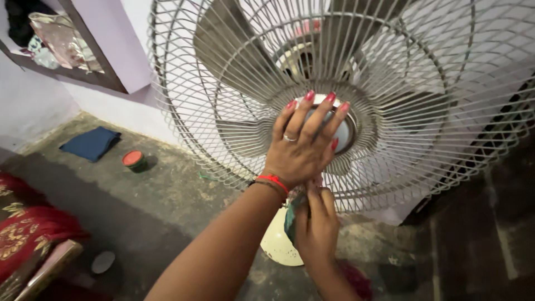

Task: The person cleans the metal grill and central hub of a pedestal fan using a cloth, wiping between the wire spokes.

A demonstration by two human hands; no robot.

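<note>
Grey fan grille (390, 83), blue cloth (91, 142), red-lidded tin (134, 160).

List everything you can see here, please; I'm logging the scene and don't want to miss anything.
fan guard: one, pale wire grille, fills the upper middle
fan hub cap: one, white, centre of the grille
fan blades: grey, behind the grille; count unclear
fan base: one, cream, on the floor below the hands
folded cloth: one, dark blue, floor at left
small tin: one, red lid, floor beside the folded cloth
round disc: one, grey, floor lower left
bedding: red with gold pattern, lower left edge
wall shelf: one, dark, upper left, holding bundled items
left hand: fingers spread over the hub cap
right hand: below it, gripping a dark green rag
</note>
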